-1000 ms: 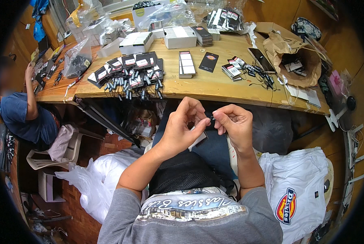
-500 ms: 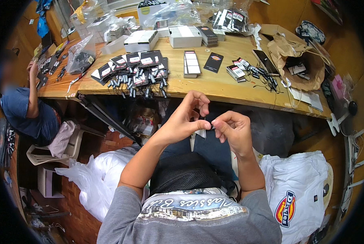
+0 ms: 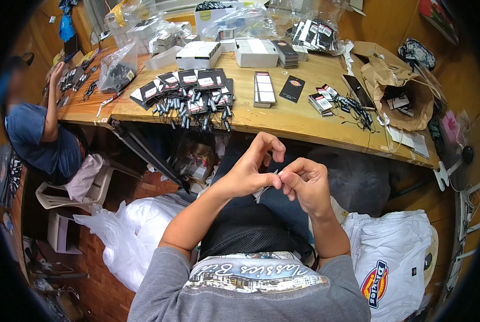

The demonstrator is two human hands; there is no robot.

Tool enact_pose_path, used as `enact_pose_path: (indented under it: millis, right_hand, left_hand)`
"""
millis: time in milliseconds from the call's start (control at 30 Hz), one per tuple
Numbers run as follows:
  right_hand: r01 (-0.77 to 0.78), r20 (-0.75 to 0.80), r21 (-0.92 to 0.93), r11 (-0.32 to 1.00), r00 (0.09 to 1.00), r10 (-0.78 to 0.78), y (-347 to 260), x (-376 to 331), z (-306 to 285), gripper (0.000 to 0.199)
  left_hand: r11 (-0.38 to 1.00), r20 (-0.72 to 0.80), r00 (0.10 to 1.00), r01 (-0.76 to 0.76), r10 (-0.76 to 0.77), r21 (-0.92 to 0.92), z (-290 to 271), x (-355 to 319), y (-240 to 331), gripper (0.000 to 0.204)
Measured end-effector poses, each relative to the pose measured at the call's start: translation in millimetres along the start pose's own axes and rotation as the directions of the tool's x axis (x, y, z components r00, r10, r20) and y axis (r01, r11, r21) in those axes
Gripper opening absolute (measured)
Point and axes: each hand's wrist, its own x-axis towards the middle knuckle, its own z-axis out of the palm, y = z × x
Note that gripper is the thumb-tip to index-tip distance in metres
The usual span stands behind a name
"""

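My left hand [image 3: 253, 167] and my right hand [image 3: 307, 186] meet over my lap, just in front of the table edge. The left thumb points toward the right hand while its fingers curl above it. Thumb and index finger of the right hand are pinched together at the left thumb's tip. A thin pale edge shows by the thumbs; what they hold is mostly hidden. On the table beyond lie a heap of black tags [image 3: 210, 80] with dark cords, a stack of white-faced tags [image 3: 263, 88], a single black tag [image 3: 292, 88] and more corded tags [image 3: 321, 101].
White boxes of cards [image 3: 256, 53] stand farther back beside plastic bags. An open brown paper bag [image 3: 377, 80] and a phone [image 3: 358, 91] lie right. White folded shirts [image 3: 395, 236] and a white plastic bag [image 3: 138, 231] flank me. Another person [image 3: 41, 134] works left.
Both hands stay together and sit slightly lower in the picture. The right fingers have closed in against the left thumb. The whole view has shifted a little.
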Motion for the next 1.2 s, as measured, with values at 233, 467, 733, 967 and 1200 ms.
enact_pose_path:
  millis: [233,467,733,967,1200]
  right_hand:
    - [0.044,0.095,-0.147,0.988,0.995,-0.030,-12,0,3,0.010]
    - [0.091,0.280,-0.248,0.964,0.960,-0.019,-44,6,-3,0.009]
    - [0.151,0.186,-0.476,0.867,0.980,-0.068,-72,11,4,0.007]
    - [0.082,0.225,-0.406,0.910,0.974,0.013,-19,66,15,0.013]
    - [0.013,-0.078,-0.947,0.320,0.960,-0.269,-6,170,-78,0.019]
  left_hand:
    - [0.939,0.289,0.944,0.234,-0.157,-0.253,-2,-9,-3,0.059]
    - [0.615,0.711,0.690,0.621,-0.137,-0.485,-2,-36,-12,0.049]
    - [0.878,-0.070,0.976,0.218,-0.208,0.427,-60,-29,61,0.013]
    - [0.256,-0.192,0.902,0.095,0.387,0.962,-147,37,80,0.021]
    - [0.144,-0.182,0.974,0.162,0.138,0.976,-200,69,45,0.037]
